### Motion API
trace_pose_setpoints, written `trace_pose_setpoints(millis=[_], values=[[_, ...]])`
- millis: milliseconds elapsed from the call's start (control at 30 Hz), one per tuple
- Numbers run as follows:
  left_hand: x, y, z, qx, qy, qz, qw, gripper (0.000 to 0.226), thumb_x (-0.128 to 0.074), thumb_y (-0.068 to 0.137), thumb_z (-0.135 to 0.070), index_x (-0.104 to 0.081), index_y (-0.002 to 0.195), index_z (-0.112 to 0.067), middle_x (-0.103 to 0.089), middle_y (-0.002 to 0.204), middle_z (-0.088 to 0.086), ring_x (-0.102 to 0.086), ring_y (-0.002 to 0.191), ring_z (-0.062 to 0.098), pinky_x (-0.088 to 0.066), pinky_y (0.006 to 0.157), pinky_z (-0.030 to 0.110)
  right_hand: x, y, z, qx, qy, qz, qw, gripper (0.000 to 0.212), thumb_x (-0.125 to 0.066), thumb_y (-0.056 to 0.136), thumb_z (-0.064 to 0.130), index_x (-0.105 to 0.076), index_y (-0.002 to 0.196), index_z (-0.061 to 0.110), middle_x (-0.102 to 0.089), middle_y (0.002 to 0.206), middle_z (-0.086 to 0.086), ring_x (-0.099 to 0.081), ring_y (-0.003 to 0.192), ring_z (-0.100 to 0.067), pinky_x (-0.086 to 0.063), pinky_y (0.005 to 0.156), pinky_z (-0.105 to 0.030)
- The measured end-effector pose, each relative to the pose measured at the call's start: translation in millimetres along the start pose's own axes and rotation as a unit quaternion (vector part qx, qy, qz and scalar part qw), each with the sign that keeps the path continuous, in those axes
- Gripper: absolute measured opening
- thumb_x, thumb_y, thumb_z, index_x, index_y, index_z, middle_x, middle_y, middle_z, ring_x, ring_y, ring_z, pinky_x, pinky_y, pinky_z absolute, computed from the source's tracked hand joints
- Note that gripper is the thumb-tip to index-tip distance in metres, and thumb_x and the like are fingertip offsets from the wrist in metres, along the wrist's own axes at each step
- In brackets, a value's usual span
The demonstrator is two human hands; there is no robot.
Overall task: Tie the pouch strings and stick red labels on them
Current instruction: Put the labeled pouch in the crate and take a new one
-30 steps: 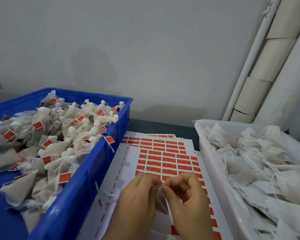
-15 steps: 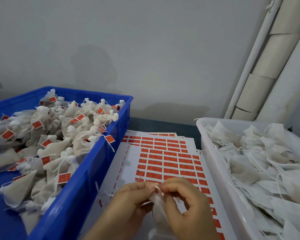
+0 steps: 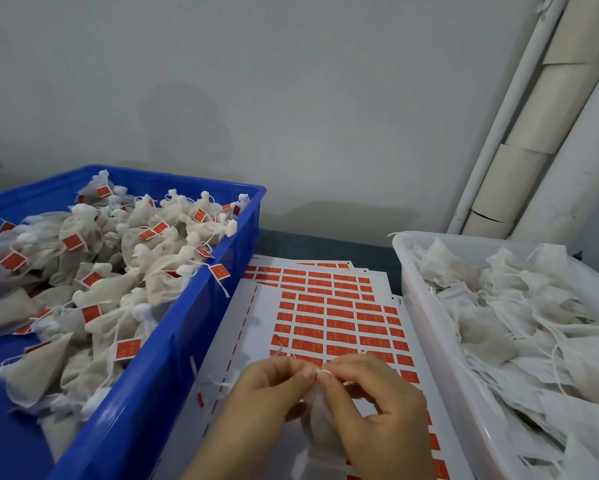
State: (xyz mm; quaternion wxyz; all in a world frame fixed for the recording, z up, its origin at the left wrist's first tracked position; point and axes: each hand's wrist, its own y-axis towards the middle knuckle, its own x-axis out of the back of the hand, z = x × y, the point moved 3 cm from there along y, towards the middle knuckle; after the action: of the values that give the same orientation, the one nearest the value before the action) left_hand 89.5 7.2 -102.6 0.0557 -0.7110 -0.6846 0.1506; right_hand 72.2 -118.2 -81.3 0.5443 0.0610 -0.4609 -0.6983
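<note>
My left hand [image 3: 266, 393] and my right hand [image 3: 377, 407] meet fingertip to fingertip low in the middle of the view. Between them hangs a small white mesh pouch [image 3: 320, 420], and both hands pinch the string at its neck. The pouch's lower part is hidden behind my right hand. Beneath the hands lies a white sheet of red labels [image 3: 332, 317], with several rows of labels left on it and a bare strip on its left side.
A blue crate [image 3: 187, 327] at the left holds several tied pouches with red labels. A white tub [image 3: 426, 306] at the right is filled with loose untied pouches. A grey wall and cardboard tubes [image 3: 547, 116] stand behind.
The hands have stayed together at the pouch's neck, working the string with small finger movements. The pouch has come into view, hanging between them.
</note>
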Motion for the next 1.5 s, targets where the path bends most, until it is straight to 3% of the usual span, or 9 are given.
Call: trace_pose_setpoints(millis=[133, 267, 400, 467, 867, 1067, 1267, 1400, 1500], values=[[0, -3, -2, -0.114, 0.127, -0.026, 0.985, 0.010, -0.060, 0.087, -0.016, -0.063, 0.085, -0.025, -0.068, 0.081, -0.012, -0.066, 0.080, 0.007, -0.054, 0.067, 0.015, -2, -4, -9, -0.124, 0.059, 0.001, 0.990, 0.015, -0.063, 0.078, 0.034, -0.056, 0.069, 0.043, -0.061, 0.070, 0.038, -0.058, 0.086, 0.011, -0.043, 0.067, 0.002], [-2, -8, -5, -0.191, 0.233, -0.022, 0.953, 0.016, -0.062, 0.087, -0.020, -0.061, 0.077, -0.032, -0.062, 0.087, -0.020, -0.061, 0.085, 0.001, -0.052, 0.076, 0.012, 0, -5, -19, -0.236, 0.100, 0.008, 0.967, 0.007, -0.058, 0.066, 0.040, -0.060, 0.067, 0.033, -0.062, 0.084, 0.033, -0.058, 0.088, 0.007, -0.049, 0.062, -0.007], [-6, -12, -7, -0.239, 0.331, -0.019, 0.913, 0.023, -0.065, 0.082, -0.022, -0.053, 0.067, -0.034, -0.058, 0.081, -0.019, -0.059, 0.082, 0.005, -0.048, 0.069, 0.005, -4, -8, -26, -0.394, 0.257, 0.029, 0.882, 0.019, -0.059, 0.085, 0.018, -0.064, 0.067, 0.016, -0.061, 0.056, 0.000, -0.053, 0.043, -0.012, -0.044, 0.042, -0.018], [-6, -13, -7, -0.244, 0.355, -0.014, 0.902, 0.022, -0.066, 0.080, -0.026, -0.052, 0.066, -0.035, -0.057, 0.075, -0.021, -0.058, 0.077, 0.003, -0.045, 0.063, 0.003, -8, -8, -24, -0.437, 0.325, 0.047, 0.837, 0.026, -0.054, 0.089, 0.010, -0.066, 0.066, 0.015, -0.061, 0.056, -0.008, -0.046, 0.037, -0.012, -0.040, 0.036, -0.020], [-7, -15, -8, -0.321, 0.432, 0.018, 0.843, 0.019, -0.059, 0.082, -0.025, -0.049, 0.068, -0.033, -0.057, 0.075, -0.017, -0.054, 0.072, 0.002, -0.042, 0.068, 0.006, -10, -7, -26, -0.498, 0.379, 0.001, 0.780, 0.018, -0.047, 0.093, 0.007, -0.055, 0.077, 0.005, -0.054, 0.050, -0.006, -0.045, 0.035, -0.013, -0.037, 0.033, -0.019], [-2, -10, -2, -0.285, 0.364, 0.006, 0.887, 0.028, -0.063, 0.083, -0.028, -0.049, 0.059, -0.033, -0.057, 0.065, -0.026, -0.056, 0.079, -0.007, -0.045, 0.067, 0.006, -12, -9, -28, -0.499, 0.389, -0.010, 0.774, 0.016, -0.047, 0.092, 0.006, -0.055, 0.079, 0.002, -0.057, 0.051, -0.007, -0.049, 0.037, -0.016, -0.042, 0.035, -0.022], [6, -2, 0, -0.181, 0.341, 0.092, 0.918, 0.022, -0.057, 0.089, -0.031, -0.055, 0.067, -0.031, -0.057, 0.065, -0.031, -0.055, 0.072, -0.012, -0.040, 0.059, 0.003, -12, -9, -29, -0.501, 0.376, 0.009, 0.779, 0.013, -0.051, 0.090, 0.011, -0.059, 0.083, 0.005, -0.063, 0.056, -0.007, -0.052, 0.040, -0.016, -0.044, 0.038, -0.022], [27, 0, -10, -0.156, 0.191, -0.015, 0.969, 0.018, -0.048, 0.094, -0.017, -0.061, 0.082, -0.022, -0.065, 0.077, -0.016, -0.060, 0.074, -0.009, -0.043, 0.053, 0.003, -7, 4, -27, -0.477, 0.357, 0.096, 0.797, 0.021, -0.050, 0.091, 0.027, -0.064, 0.094, 0.012, -0.074, 0.083, -0.004, -0.067, 0.060, -0.018, -0.051, 0.051, -0.026], [40, 4, -15, -0.142, 0.145, -0.148, 0.968, 0.030, -0.038, 0.095, -0.001, -0.062, 0.084, -0.016, -0.060, 0.073, -0.004, -0.060, 0.062, 0.012, -0.043, 0.044, 0.009, -6, 24, -37, -0.417, 0.202, 0.079, 0.883, 0.015, -0.048, 0.094, 0.027, -0.063, 0.089, 0.026, -0.072, 0.083, 0.010, -0.069, 0.071, -0.012, -0.050, 0.054, -0.015]])
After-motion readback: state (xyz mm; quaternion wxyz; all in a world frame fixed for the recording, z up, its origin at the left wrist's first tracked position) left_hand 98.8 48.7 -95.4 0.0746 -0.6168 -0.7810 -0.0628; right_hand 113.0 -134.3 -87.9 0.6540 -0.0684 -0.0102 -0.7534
